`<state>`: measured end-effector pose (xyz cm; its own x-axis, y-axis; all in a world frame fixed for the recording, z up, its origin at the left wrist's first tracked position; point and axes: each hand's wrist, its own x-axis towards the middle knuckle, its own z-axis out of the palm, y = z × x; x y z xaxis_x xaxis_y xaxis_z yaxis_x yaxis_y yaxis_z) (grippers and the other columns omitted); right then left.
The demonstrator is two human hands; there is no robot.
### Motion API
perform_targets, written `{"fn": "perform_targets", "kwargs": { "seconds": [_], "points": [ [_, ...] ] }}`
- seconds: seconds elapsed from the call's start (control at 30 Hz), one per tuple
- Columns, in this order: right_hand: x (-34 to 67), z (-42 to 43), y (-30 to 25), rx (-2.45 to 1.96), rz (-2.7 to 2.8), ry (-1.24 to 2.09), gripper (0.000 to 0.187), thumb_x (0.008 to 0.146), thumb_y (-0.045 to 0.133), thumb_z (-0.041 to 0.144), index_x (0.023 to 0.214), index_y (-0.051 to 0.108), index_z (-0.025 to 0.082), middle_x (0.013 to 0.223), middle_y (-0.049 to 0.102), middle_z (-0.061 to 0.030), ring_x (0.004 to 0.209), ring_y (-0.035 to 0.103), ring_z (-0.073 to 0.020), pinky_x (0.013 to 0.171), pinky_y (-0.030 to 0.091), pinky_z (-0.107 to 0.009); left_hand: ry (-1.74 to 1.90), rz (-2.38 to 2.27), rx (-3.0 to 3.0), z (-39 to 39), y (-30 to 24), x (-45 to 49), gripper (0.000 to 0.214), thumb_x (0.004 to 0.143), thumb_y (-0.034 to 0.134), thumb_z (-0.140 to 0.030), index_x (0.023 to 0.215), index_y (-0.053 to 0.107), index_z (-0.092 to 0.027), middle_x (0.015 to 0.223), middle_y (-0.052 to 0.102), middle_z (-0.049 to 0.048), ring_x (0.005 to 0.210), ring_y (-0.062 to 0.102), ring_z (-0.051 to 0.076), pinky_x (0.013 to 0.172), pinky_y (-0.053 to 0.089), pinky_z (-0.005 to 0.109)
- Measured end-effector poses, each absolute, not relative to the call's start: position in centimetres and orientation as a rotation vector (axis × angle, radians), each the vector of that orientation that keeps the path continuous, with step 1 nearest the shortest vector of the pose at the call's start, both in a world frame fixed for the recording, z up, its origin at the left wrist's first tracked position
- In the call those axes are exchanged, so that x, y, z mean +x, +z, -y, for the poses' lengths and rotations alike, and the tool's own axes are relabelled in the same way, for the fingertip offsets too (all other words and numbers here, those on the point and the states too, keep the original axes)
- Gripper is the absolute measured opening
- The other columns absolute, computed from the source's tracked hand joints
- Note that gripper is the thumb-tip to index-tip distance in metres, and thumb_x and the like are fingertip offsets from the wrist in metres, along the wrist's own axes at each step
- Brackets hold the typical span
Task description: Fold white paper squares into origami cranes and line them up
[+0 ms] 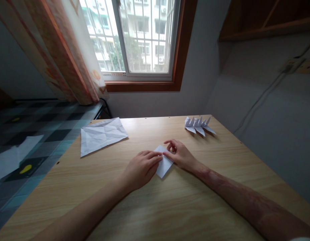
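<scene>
A small diamond of folded white paper (163, 170) lies on the wooden table, one corner pointing toward me. My left hand (144, 165) rests over its left side, fingers pressed together on the paper near its middle. From the right, my right hand (181, 154) touches the paper with the thumb, while the index finger curves above it. The two hands nearly meet at the paper's centre. Parts of the diamond's left and right edges are hidden under the hands.
Several folded paper cranes (198, 125) stand in a row at the back right of the table (94, 201). A creased white sheet (103, 135) lies at the back left. Beyond the left edge is a checked bed (51, 135) with loose paper (16, 157) on it.
</scene>
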<state>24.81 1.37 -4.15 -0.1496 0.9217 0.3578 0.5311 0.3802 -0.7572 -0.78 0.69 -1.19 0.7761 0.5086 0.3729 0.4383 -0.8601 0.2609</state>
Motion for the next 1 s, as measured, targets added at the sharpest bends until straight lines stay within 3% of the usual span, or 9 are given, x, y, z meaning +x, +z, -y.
{"fn": "perform_targets", "kwargs": {
  "seconds": [0.4,0.53,0.67,0.83,1.0],
  "points": [
    [24.4,-0.5,-3.4,-1.206,1.810,0.592,0.039,0.083,0.078,0.011,0.120,0.073,0.023,0.094,0.072,0.0005,0.080,0.062,-0.0177,0.075,0.050,-0.030,0.567,-0.934,2.894,-1.1,-0.8,-1.0,0.027,0.109,0.053,-0.022,0.130,0.071,-0.022,0.143,0.075,0.0104,0.112,0.070,0.029,0.104,0.058,0.050],
    [24.3,-0.2,-3.3,-1.100,1.872,0.509,0.040,0.087,0.080,0.013,0.125,0.074,0.024,0.107,0.077,-0.0035,0.095,0.068,-0.0215,0.088,0.055,-0.035,0.548,-0.991,2.900,-1.6,-0.7,-1.4,0.031,0.108,0.055,-0.023,0.135,0.069,-0.020,0.135,0.074,0.0138,0.113,0.068,0.032,0.105,0.058,0.052],
    [24.3,-0.1,-3.1,-0.965,2.026,0.453,0.034,0.095,0.076,0.014,0.127,0.077,0.025,0.118,0.082,-0.0072,0.111,0.072,-0.0256,0.103,0.056,-0.042,0.594,-0.990,2.850,-1.8,-0.8,-1.7,0.036,0.107,0.057,-0.026,0.140,0.067,-0.020,0.140,0.072,0.0144,0.121,0.067,0.033,0.110,0.056,0.052],
    [24.2,0.0,-2.8,-0.875,2.191,0.389,0.031,0.103,0.069,0.016,0.130,0.080,0.026,0.128,0.083,-0.0090,0.117,0.074,-0.0266,0.108,0.058,-0.044,0.624,-1.058,2.788,-1.9,-0.8,-2.0,0.038,0.104,0.060,-0.032,0.140,0.065,-0.021,0.145,0.070,0.0134,0.132,0.064,0.035,0.116,0.052,0.053],
    [24.0,0.4,-2.6,-0.864,2.303,0.260,0.031,0.101,0.071,0.016,0.127,0.082,0.028,0.135,0.082,-0.0081,0.125,0.074,-0.0289,0.113,0.057,-0.048,0.659,-1.115,2.759,-2.3,-1.1,-2.2,0.055,0.103,0.062,-0.035,0.156,0.056,-0.021,0.146,0.069,0.0149,0.132,0.064,0.035,0.115,0.052,0.052]
  ]
}}
